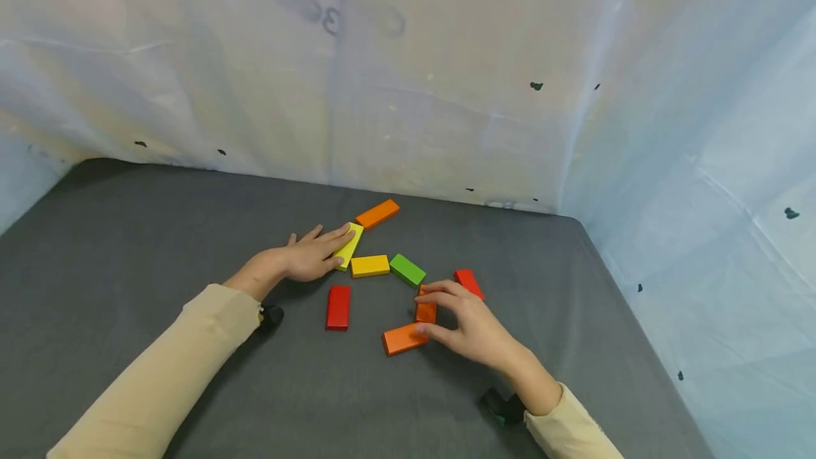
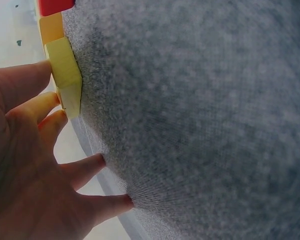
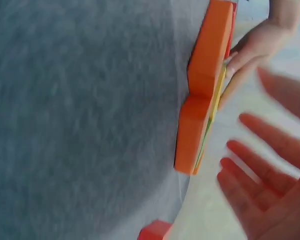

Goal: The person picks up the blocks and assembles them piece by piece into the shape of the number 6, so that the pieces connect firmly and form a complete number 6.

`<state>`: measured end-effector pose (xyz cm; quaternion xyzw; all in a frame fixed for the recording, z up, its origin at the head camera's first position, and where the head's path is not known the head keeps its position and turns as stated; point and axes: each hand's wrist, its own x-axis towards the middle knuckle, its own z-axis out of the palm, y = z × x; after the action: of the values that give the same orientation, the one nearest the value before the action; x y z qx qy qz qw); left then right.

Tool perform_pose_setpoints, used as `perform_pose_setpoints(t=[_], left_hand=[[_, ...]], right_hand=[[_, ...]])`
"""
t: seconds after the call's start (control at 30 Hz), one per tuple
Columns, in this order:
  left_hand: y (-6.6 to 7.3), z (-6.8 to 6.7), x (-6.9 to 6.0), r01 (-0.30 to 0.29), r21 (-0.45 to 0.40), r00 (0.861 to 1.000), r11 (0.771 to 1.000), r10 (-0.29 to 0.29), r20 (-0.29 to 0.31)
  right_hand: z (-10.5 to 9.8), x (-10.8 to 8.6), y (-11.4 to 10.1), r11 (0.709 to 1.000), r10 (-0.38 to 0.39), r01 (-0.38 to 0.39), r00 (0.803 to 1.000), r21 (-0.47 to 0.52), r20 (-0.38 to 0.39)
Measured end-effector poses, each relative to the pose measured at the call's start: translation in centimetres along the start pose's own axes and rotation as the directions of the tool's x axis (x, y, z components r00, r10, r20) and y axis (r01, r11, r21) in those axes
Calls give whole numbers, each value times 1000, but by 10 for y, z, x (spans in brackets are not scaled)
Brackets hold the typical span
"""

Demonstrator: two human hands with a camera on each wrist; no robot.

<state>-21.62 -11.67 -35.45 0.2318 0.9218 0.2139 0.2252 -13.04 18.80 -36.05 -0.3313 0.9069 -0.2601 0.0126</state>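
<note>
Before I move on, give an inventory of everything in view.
Orange blocks: 3, orange, one back, two front.
Yellow blocks: 2, yellow, centre and centre-left.
Green block: 1, green, right of the central yellow one.
Red blocks: 2, red, front-left and right.
Table: 1, dark grey, under the blocks.
Sheeting: count unclear, pale, back and sides.
Left hand: 1, bare, touching a yellow block.
Right hand: 1, bare, over the front orange blocks.
Sleeves: 2, cream, both arms.
Wrist devices: 2, black, both wrists.
</note>
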Motion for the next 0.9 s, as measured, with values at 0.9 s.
perform_pose_setpoints(t=[0.9], left_hand=[[0, -1, 1, 4, 2, 1000, 1000, -4, 17]], right_hand=[[0, -2, 11, 996, 69, -65, 996, -67, 49]])
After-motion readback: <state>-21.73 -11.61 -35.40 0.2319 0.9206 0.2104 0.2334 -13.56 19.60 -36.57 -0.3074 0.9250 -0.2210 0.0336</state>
